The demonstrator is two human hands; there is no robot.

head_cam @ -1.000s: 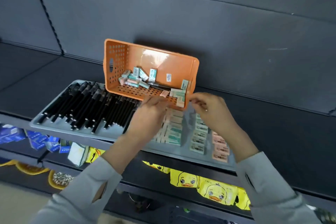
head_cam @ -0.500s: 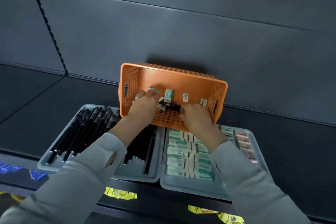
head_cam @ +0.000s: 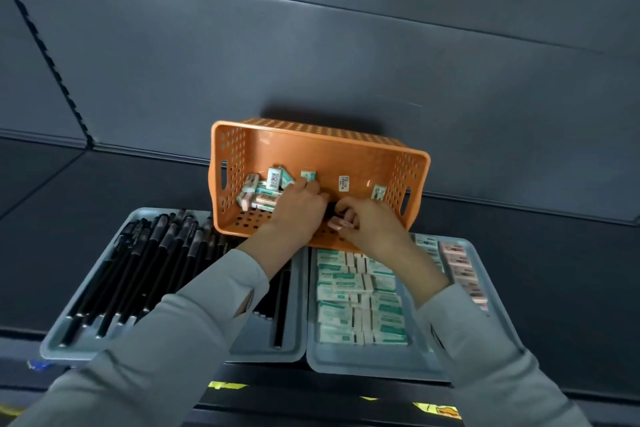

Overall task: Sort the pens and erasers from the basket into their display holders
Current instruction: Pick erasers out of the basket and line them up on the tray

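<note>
Loose erasers (head_cam: pixel 263 191) sit heaped at the 9 o'clock end of the orange basket (head_cam: pixel 363 156), with one stray eraser (head_cam: pixel 378 191) out toward 3 o'clock. The basket lies tipped on its side, mouth toward you and lower wall resting on the back edges of both trays, presumably so you can rake stock forward instead of lifting it out. Your left hand (head_cam: pixel 298 208) is inside, fingers bent over the edge of the heap; whether they have closed on a piece, I cannot tell. Your right hand (head_cam: pixel 374 225) is at the basket's lip, fingers curled tight and seemingly pinching a pink eraser (head_cam: pixel 341 224). A dark shape between the hands is too hidden to name. At 7 o'clock from the basket, the pen tray (head_cam: pixel 263 350) holds black pens (head_cam: pixel 149 260) in grooves, tips toward you. At 5 o'clock, the eraser tray (head_cam: pixel 363 362) carries packed green-and-white rows (head_cam: pixel 356 302) and a pink column (head_cam: pixel 460 270) on its 3 o'clock edge, the likely home for your pinch. Everything stands on a dark shelf (head_cam: pixel 554 270).
</note>
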